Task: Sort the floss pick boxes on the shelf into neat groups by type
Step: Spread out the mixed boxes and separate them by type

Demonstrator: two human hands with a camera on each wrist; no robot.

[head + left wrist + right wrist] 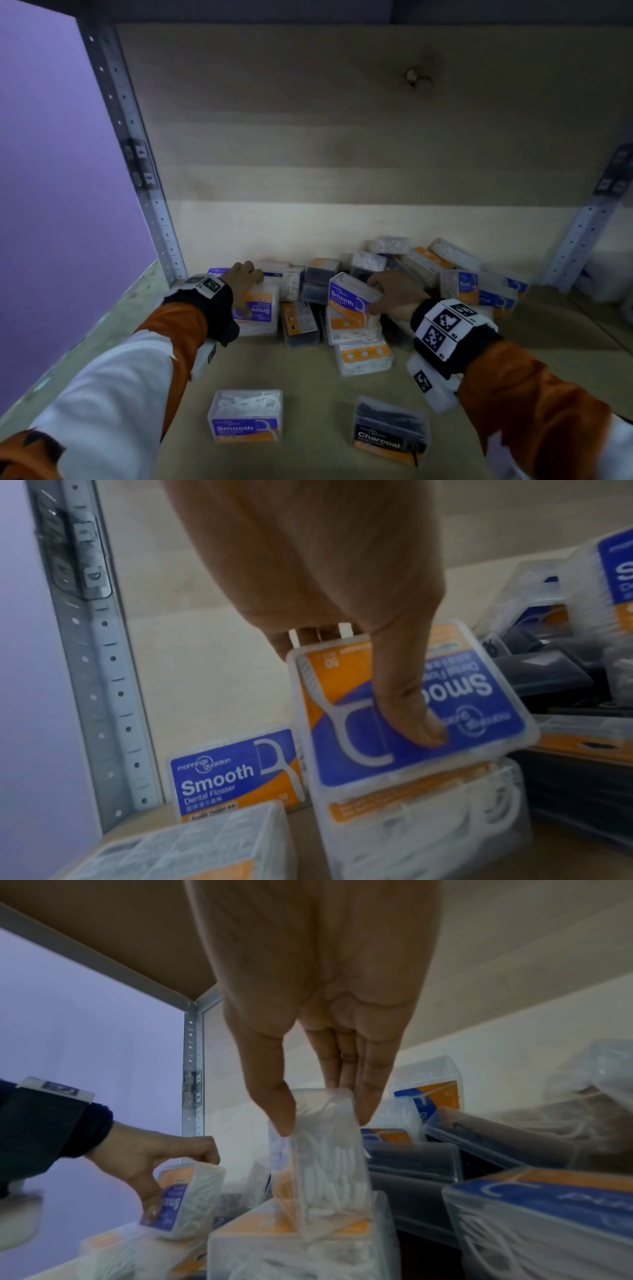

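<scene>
A heap of clear floss pick boxes (404, 274) lies at the back of the wooden shelf (308, 370). My left hand (245, 281) grips a blue-and-orange Smooth box (255, 308) at the heap's left end, thumb on its label (404, 718), fingers over its far edge. It rests on another white-pick box (421, 821). My right hand (394, 294) pinches a second Smooth box (351, 298) between thumb and fingers (325, 1123), tilted on edge above stacked boxes (301, 1242). A Smooth box (246, 416) and a black Charcoal box (390, 428) lie apart near the front.
A metal upright (137, 164) and a purple wall (51, 205) bound the shelf on the left; another upright (582, 233) stands at the right. Boxes marked Round (460, 286) and dark boxes (315, 294) are mixed in the heap. One Smooth box (232, 772) stands by the left upright.
</scene>
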